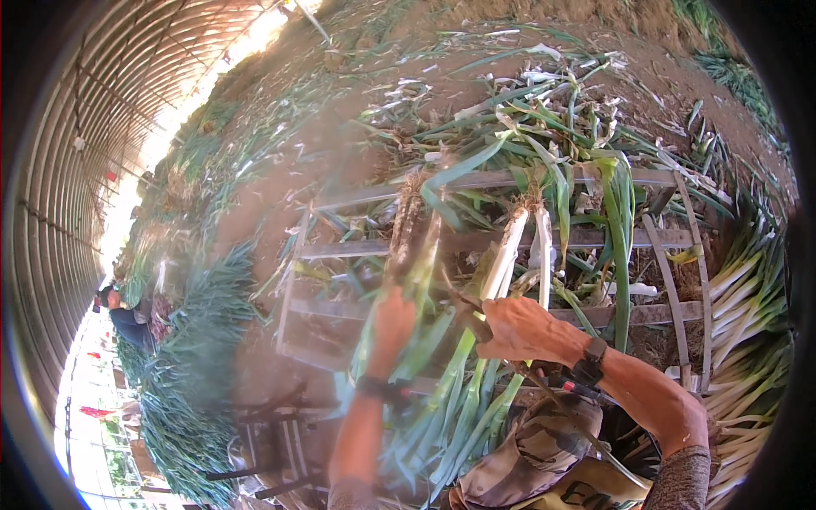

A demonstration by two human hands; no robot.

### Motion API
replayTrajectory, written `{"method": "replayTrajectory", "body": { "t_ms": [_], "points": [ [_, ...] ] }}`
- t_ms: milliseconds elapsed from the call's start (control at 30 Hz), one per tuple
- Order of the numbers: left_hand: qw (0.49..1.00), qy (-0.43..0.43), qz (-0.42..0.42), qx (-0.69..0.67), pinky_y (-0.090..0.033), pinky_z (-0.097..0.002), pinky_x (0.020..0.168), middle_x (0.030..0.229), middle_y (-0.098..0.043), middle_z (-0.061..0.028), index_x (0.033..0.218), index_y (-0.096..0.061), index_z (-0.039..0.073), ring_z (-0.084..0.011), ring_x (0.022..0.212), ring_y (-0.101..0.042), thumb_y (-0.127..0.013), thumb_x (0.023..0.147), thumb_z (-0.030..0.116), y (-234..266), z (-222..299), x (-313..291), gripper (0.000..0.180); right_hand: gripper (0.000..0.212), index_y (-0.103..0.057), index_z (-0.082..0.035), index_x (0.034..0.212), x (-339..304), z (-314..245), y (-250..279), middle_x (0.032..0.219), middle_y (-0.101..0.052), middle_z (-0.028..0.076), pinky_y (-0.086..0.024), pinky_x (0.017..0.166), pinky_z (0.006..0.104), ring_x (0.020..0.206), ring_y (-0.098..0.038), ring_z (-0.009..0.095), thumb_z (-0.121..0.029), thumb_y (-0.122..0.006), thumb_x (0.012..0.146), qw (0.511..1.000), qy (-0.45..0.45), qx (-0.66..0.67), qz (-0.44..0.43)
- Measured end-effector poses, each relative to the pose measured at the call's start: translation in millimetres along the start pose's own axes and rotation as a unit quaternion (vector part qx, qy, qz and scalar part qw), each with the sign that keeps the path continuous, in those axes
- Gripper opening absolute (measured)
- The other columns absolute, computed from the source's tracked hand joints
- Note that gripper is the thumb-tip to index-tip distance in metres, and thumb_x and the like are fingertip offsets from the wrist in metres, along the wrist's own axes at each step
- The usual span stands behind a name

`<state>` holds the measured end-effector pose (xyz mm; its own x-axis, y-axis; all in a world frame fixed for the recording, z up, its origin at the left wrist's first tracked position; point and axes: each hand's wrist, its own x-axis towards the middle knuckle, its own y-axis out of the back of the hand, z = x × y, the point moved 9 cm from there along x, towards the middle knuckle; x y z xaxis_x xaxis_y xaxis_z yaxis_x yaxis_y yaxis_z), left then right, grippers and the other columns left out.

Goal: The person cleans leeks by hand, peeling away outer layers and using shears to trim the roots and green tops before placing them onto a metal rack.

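My left hand [394,325], smeared by motion, is closed round the lower green part of some long green onions [418,272]; their pale, rooty ends point away from me over the slatted frame [501,240]. My right hand [520,330] is closed on a dark, narrow tool [463,304] with a thin end; whether it is a knife cannot be made out. Just beyond the right hand, white-stemmed green onions [508,246] lie across the slats, roots away from me. Their green leaves [472,408] run back between my forearms toward my lap.
Trimmed leaves and onion scraps [544,127] are heaped beyond and under the frame. Stacked green onions [739,323] line the right side. A large leafy pile [187,382] lies left, near another person [132,325]. Curved ribs of a tunnel greenhouse [76,153] rise at far left.
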<state>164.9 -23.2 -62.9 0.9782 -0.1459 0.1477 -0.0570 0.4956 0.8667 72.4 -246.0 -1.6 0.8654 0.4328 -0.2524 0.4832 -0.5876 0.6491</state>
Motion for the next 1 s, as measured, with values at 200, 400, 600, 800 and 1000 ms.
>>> {"method": "replayTrajectory", "body": {
  "t_ms": [200, 400, 600, 800, 1000],
  "points": [
    [0.998, -0.068, 0.005, 0.001, -0.047, -0.0519, 0.063, 0.076, -0.063, -0.0273, 0.102, -0.058, 0.000, -0.0442, 0.067, -0.062, -0.051, 0.089, 0.019, 26, 43, 8, 0.024, 0.037, -0.060, 0.007, 0.082, 9, -13, 21, 0.066, -0.061, 0.019, -0.051, 0.059, 0.0457, 0.059, -0.061, 0.034, -0.028, -0.065, 0.072, 0.999, 0.016, -0.010, 0.035],
    [0.916, 0.146, -0.142, -0.347, -0.053, -0.0350, 0.063, 0.084, -0.068, -0.0086, 0.110, -0.062, 0.005, -0.0200, 0.071, -0.066, -0.057, 0.092, 0.023, 45, 78, 55, 0.027, 0.037, -0.059, 0.005, 0.087, 16, -4, 21, 0.066, -0.060, 0.016, -0.049, 0.057, 0.0438, 0.058, -0.059, 0.030, -0.028, -0.065, 0.073, 0.999, -0.006, 0.026, 0.040],
    [0.700, 0.030, 0.001, -0.714, -0.048, -0.0447, 0.100, 0.127, -0.060, -0.0162, 0.141, -0.047, 0.005, -0.0296, 0.118, -0.059, -0.065, 0.091, 0.036, 71, 66, 101, 0.061, 0.036, -0.061, 0.004, 0.087, 15, 6, 25, 0.068, -0.062, 0.015, -0.049, 0.057, 0.0443, 0.059, -0.061, 0.029, -0.028, -0.066, 0.072, 0.997, -0.009, 0.067, 0.041],
    [0.995, -0.037, -0.055, 0.069, -0.052, -0.0441, 0.090, 0.121, -0.061, -0.0284, 0.125, -0.053, -0.002, -0.0386, 0.107, -0.063, -0.071, 0.084, 0.028, -40, -38, 39, 0.054, 0.039, -0.060, 0.005, 0.084, 24, -7, 31, 0.070, -0.062, 0.016, -0.050, 0.057, 0.0446, 0.058, -0.061, 0.031, -0.031, -0.067, 0.070, 0.998, 0.002, 0.038, 0.042],
    [0.996, 0.004, -0.051, 0.071, -0.053, -0.0414, 0.081, 0.092, -0.071, -0.0204, 0.103, -0.066, 0.001, -0.0350, 0.089, -0.069, -0.080, 0.071, 0.019, -39, -19, 28, 0.039, 0.039, -0.061, -0.001, 0.099, 8, 9, 21, 0.065, -0.063, 0.010, -0.051, 0.052, 0.0360, 0.057, -0.063, 0.023, -0.032, -0.066, 0.077, 1.000, -0.027, 0.014, -0.002]
  ]
}}
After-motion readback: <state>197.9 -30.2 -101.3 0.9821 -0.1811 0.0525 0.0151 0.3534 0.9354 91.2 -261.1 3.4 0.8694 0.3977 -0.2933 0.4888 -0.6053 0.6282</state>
